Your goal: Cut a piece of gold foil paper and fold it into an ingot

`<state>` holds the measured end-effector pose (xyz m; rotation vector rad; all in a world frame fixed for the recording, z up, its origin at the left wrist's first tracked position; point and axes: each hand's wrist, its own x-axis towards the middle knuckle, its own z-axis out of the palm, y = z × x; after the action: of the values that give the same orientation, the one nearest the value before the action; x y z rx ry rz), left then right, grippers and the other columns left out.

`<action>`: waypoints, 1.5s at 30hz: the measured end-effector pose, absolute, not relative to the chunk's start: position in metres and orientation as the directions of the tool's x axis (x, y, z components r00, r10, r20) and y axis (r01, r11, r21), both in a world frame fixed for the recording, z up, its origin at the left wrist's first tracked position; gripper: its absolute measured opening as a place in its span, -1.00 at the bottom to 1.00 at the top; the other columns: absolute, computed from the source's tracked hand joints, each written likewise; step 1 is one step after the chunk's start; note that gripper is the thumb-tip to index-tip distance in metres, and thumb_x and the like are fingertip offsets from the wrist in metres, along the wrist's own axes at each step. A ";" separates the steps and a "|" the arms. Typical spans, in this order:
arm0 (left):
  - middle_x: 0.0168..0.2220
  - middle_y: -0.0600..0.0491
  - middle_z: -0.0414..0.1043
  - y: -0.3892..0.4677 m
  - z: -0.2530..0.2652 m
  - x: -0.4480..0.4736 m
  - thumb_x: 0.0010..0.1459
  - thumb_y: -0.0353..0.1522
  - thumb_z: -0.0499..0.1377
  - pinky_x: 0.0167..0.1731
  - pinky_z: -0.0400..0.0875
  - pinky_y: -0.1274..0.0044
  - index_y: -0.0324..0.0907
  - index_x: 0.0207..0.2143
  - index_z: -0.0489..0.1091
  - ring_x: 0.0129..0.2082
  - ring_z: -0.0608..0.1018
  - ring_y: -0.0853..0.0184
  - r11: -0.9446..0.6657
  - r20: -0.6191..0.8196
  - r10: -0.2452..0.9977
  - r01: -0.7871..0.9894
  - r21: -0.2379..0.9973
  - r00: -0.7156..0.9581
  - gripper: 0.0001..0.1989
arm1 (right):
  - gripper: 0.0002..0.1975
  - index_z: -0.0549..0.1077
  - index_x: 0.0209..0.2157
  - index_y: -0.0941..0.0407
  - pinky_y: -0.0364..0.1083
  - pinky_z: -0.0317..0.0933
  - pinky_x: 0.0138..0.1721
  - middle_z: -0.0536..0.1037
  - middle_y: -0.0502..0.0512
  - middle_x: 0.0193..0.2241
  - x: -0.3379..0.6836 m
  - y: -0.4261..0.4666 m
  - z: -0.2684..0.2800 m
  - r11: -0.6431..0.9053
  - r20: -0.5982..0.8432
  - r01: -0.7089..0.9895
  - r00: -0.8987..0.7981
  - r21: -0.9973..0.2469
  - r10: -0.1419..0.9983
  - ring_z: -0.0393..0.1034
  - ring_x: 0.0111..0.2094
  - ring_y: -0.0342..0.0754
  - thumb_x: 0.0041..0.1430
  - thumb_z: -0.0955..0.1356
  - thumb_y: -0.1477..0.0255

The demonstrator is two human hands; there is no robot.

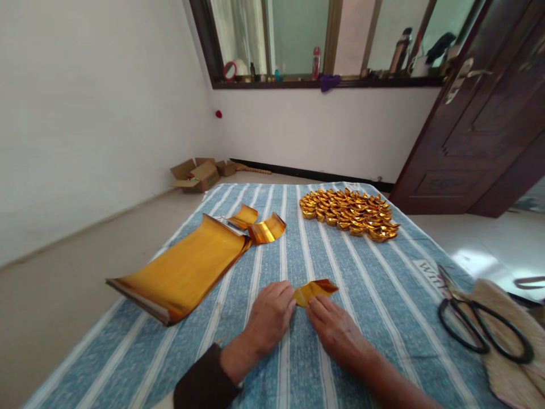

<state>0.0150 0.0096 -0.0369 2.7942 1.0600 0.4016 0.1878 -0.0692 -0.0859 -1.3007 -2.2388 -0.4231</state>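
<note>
A small piece of gold foil paper (315, 289), partly folded, lies on the striped cloth in front of me. My left hand (272, 312) is closed at its left end, fingertips pressed on the paper. My right hand (334, 324) pinches its lower edge, the fingers bent together. Left of my hands rests a thick stack of gold foil sheets (191, 261). Beyond the stack, a curved loose gold sheet (268, 229) and another curled sheet (244, 216) lie by its far end. Many folded gold ingot shapes (347, 213) sit in rows at the far right.
Black-handled scissors (485, 332) lie at the right edge on a tan cloth (506, 363). The blue-and-white striped cloth (272, 255) covers the table. An open cardboard box (200, 175) stands on the floor beyond. A dark red door (472, 125) is at the right.
</note>
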 end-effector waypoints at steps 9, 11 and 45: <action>-0.28 0.00 0.40 0.028 -0.034 0.034 0.16 -0.42 0.16 -0.17 0.34 0.44 -0.20 -0.35 0.42 -0.19 0.44 0.23 -0.647 0.073 0.754 0.718 0.256 0.653 -0.95 | -0.67 0.48 -0.17 0.32 0.00 0.42 -0.15 0.53 0.30 -0.25 0.189 -0.068 -0.085 0.511 0.632 0.859 -0.403 0.013 0.662 0.42 -0.17 0.06 0.34 0.11 0.59; -0.28 0.00 0.39 0.029 -0.037 0.033 0.16 -0.41 0.17 -0.17 0.33 0.45 -0.21 -0.35 0.43 -0.18 0.43 0.23 -0.642 0.069 0.756 0.718 0.267 0.650 -0.95 | -0.67 0.48 -0.19 0.30 0.01 0.41 -0.12 0.53 0.30 -0.23 0.190 -0.069 -0.085 0.502 0.652 0.864 -0.394 0.023 0.648 0.41 -0.14 0.07 0.33 0.11 0.60; -0.33 0.05 0.42 0.031 -0.036 0.032 0.12 -0.40 0.17 -0.28 0.33 0.51 -0.14 -0.34 0.49 -0.27 0.47 0.29 -0.634 -0.002 0.729 0.677 0.373 0.684 -0.91 | -0.92 0.56 -0.38 0.07 0.24 0.18 0.07 0.49 0.22 -0.03 0.236 -0.041 -0.085 0.141 0.369 0.859 0.059 -0.492 0.928 0.29 0.10 0.19 0.09 0.39 0.40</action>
<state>0.0320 0.0311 -0.0362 2.5527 1.1057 0.2116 0.2364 -0.0415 -0.0854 -1.7163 -1.7962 0.1402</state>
